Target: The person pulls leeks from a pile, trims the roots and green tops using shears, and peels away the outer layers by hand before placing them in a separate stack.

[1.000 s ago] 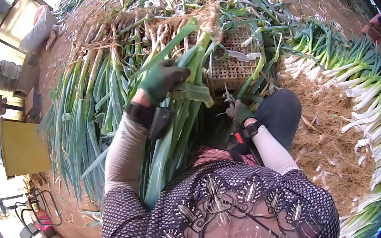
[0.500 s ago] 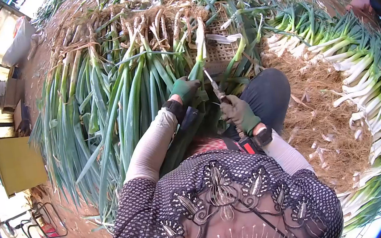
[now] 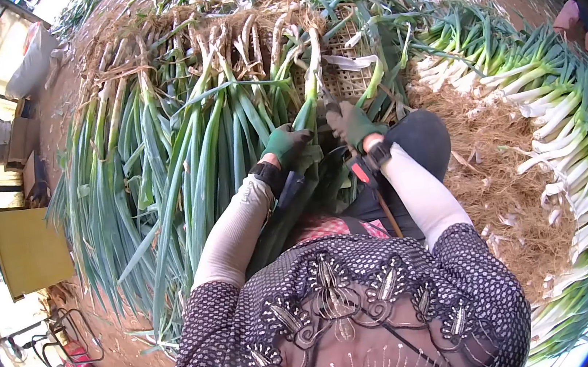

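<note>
My left hand (image 3: 287, 142), in a green and dark work glove, is closed around the green stem of a leek (image 3: 313, 71). The leek's white root end points away from me. My right hand (image 3: 355, 124), gloved too, grips an air blow gun (image 3: 329, 97) whose thin nozzle is beside the leek's stem. A thin brown hose (image 3: 387, 209) runs back from that hand toward my lap. Left of my hands lies a thick heap of untrimmed leeks (image 3: 179, 146) with brown roots at the far end.
A woven plastic crate (image 3: 344, 83) stands just beyond my hands. On the right, cleaned leeks (image 3: 553, 111) curve around a pile of brown roots (image 3: 503, 150). A yellow bin (image 3: 34, 248) is at far left. Another person's sleeve (image 3: 567, 18) shows at the right edge.
My right hand has moved up and forward with the air blow gun, bringing the nozzle closer along the leek. My left hand stays on the leek, nearly unmoved.
</note>
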Demonstrator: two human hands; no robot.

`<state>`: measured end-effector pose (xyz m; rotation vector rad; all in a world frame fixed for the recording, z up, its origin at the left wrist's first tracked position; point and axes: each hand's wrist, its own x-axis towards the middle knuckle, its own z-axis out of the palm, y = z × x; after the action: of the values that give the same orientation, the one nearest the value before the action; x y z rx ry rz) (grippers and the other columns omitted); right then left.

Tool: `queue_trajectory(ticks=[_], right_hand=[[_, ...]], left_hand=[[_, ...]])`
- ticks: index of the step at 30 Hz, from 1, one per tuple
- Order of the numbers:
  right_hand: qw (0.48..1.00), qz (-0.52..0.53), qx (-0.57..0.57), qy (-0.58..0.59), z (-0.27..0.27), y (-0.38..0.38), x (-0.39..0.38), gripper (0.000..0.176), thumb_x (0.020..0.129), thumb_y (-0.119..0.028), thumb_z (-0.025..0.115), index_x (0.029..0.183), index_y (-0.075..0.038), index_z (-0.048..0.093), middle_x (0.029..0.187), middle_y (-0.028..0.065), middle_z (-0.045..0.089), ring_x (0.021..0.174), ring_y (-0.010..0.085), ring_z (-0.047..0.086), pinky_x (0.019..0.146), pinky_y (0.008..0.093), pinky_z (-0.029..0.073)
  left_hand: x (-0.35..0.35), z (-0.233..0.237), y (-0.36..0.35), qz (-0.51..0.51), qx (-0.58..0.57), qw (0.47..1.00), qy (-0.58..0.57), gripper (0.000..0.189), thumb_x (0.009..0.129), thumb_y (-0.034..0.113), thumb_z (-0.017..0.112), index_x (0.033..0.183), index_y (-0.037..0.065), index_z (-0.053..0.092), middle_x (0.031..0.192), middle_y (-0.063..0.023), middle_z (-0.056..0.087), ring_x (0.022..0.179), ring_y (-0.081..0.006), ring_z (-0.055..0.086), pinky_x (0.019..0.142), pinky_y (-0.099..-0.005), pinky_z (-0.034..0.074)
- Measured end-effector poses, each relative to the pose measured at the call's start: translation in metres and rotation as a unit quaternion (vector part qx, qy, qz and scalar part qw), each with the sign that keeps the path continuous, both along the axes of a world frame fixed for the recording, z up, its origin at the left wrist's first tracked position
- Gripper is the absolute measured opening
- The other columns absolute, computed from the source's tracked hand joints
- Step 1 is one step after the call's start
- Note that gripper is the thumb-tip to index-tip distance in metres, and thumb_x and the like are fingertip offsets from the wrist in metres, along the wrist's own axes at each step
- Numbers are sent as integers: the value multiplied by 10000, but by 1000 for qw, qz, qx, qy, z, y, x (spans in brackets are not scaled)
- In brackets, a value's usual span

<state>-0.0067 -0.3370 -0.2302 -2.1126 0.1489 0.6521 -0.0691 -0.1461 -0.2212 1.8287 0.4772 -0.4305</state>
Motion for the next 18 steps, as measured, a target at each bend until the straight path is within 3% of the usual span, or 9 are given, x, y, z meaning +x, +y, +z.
queue_trajectory(ticks=[3,5,7,8,9,12,14,16,18], right_hand=[[993,40,-64,-87,-35,5,64,656,795,-536,644,1114,36,623,1036,305,661,1047,439,632,903,456,495],[992,35,-86,-85,-25,13,92,656,794,-552,652,1051,52,664,1047,311,656,1056,425,633,912,458,490],[985,37,-122,-120,-35,17,126,549,826,-468,638,1018,46,655,875,232,657,821,335,642,728,424,496],[974,45,-152,-164,-60,16,146,446,856,-387,625,995,36,638,697,150,661,587,247,651,544,388,501],[966,43,-130,-221,-64,17,151,415,869,-377,604,1002,13,656,678,129,657,594,229,651,531,398,496],[989,31,-53,-136,-72,5,138,413,885,-355,581,1105,-8,622,717,137,662,558,223,624,481,411,476],[999,-5,29,11,9,6,69,445,922,-360,563,1198,-19,488,776,140,648,488,198,546,391,375,415],[997,22,79,8,16,0,18,388,935,-378,574,1142,-51,559,742,85,623,525,159,543,454,313,430],[999,45,3,12,25,-3,-27,395,926,-399,586,1117,-53,596,743,116,625,605,178,587,536,327,473]], left_hand=[[1,-17,4,10,-31,999,11,550,738,345,756,1099,-57,652,954,-129,690,807,-187,658,726,-323,531],[-1,-16,5,5,-31,999,11,554,736,347,759,1093,-63,652,941,-124,687,793,-181,650,717,-316,526],[-3,1,4,-1,-25,999,20,585,726,378,767,1075,-77,650,917,-112,678,779,-167,631,698,-306,513],[-4,9,4,0,-20,1000,23,577,734,379,751,1084,-68,648,927,-128,679,794,-190,640,707,-317,516],[-5,14,4,1,-15,1000,25,569,742,380,735,1092,-59,646,938,-145,680,809,-213,649,716,-328,519],[0,-24,24,-103,14,991,-84,478,778,339,710,1101,-10,656,961,-176,686,842,-253,668,752,-344,527],[0,-8,37,-297,203,910,-206,262,918,159,562,1126,26,647,1004,-154,687,869,-295,668,794,-356,525],[14,-29,58,-277,144,842,-439,281,927,156,551,1153,8,628,1084,-161,677,947,-289,664,871,-351,519],[25,-24,57,-238,88,886,-388,302,942,186,575,1166,-13,617,1056,-121,683,929,-223,657,864,-328,516]])
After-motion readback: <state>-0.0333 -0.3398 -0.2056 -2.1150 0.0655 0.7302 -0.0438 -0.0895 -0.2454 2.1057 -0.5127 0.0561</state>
